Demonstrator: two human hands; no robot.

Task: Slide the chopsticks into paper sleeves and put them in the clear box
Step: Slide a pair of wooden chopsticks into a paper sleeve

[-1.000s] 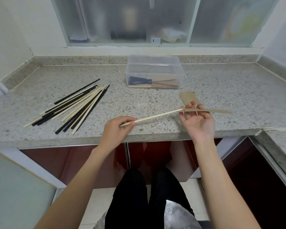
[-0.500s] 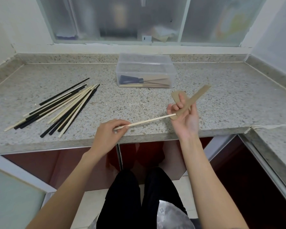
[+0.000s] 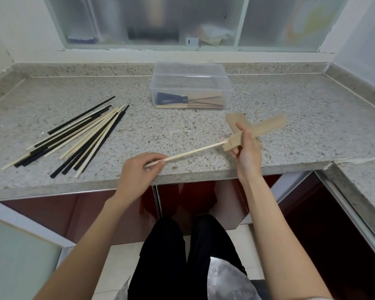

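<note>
Now, centre frame, the left hand (image 3: 136, 169) is pinching the pale chopstick's (image 3: 195, 150) tail to steer its tip into the paper sleeve (image 3: 260, 131) the right hand (image 3: 247, 148) is gripping above the worktop (image 3: 301, 118), clear box (image 3: 191, 83) waiting behind.

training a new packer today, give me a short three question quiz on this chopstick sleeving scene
1. True or false: the left hand pinches the light chopstick.
2. What does the right hand hold? A) clear box B) paper sleeve C) black chopstick
3. Fill in: sleeved chopsticks already lie in the ____.

Key:
1. True.
2. B, the paper sleeve.
3. Clear box, behind the loose pile of chopsticks on the counter.
</note>
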